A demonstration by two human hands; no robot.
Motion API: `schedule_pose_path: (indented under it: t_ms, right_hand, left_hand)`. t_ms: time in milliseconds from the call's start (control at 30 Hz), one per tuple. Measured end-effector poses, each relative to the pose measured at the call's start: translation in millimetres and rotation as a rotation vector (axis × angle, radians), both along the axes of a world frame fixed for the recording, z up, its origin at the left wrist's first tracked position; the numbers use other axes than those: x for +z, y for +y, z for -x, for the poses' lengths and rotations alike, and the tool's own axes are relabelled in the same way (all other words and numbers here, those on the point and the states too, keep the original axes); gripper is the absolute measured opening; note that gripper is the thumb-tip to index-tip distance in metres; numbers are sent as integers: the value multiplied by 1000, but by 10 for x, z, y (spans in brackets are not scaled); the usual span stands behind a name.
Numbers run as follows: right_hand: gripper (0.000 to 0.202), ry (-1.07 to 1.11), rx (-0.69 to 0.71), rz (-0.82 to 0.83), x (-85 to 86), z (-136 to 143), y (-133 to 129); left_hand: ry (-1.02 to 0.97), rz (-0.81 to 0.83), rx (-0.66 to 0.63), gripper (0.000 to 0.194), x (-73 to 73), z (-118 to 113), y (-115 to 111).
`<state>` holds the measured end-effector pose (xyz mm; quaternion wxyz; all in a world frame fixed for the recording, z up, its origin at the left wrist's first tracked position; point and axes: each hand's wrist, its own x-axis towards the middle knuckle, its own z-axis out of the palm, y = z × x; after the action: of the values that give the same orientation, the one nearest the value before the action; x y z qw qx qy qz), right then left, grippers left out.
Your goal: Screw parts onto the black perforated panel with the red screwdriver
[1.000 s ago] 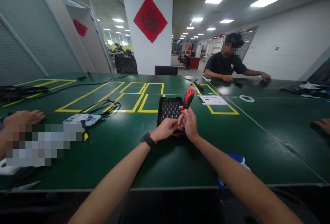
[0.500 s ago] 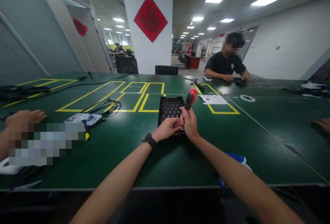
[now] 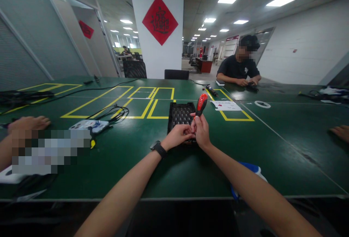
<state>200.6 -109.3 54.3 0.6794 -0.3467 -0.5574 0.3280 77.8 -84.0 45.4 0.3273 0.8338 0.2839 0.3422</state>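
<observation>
My right hand (image 3: 202,131) is closed on a screwdriver (image 3: 201,105) with a red and black handle. The handle points up, and the lower end is hidden behind my fingers. My left hand (image 3: 180,135), below a dark wristband, has its fingers pinched together beside the right hand. Whatever it may hold is too small to make out. Both hands are over the near right part of a black tray (image 3: 180,115), which has rows of small shiny pieces in it and lies on the green table (image 3: 122,160).
A blue and white item (image 3: 251,168) lies beside my right forearm. To the left are a white device (image 3: 88,126), black cables (image 3: 117,111) and another person's hand (image 3: 29,123). A paper sheet (image 3: 227,105) and a white ring (image 3: 262,104) lie ahead right. A person (image 3: 240,66) sits across the table.
The screwdriver handle has turned in my right hand, showing more red now. Both my hands stay in nearly the same place over the tray.
</observation>
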Motion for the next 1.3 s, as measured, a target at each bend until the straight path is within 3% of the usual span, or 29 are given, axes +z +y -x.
schedule_pose_path:
  t_ms: [233,500,800,1000,1300]
  right_hand:
    - [26,11,34,13,3,10,-2]
    - [28,41,67,70,-6,-22,14]
    - [24,21,-24,-2,-5,-1,10]
    - [24,32,22,10,-26,7,27]
    - [29,44,93,63,-19,-30,51]
  left_hand:
    - [15,-12,45,24,-31,12,28]
    - [17,-20,-51,13,8,15,-5]
    - [16,-15,7,21,8,-2,-7]
    - [46,-46,56,22,-21,12,24]
    - [8,-35,-18,15,9,18,15]
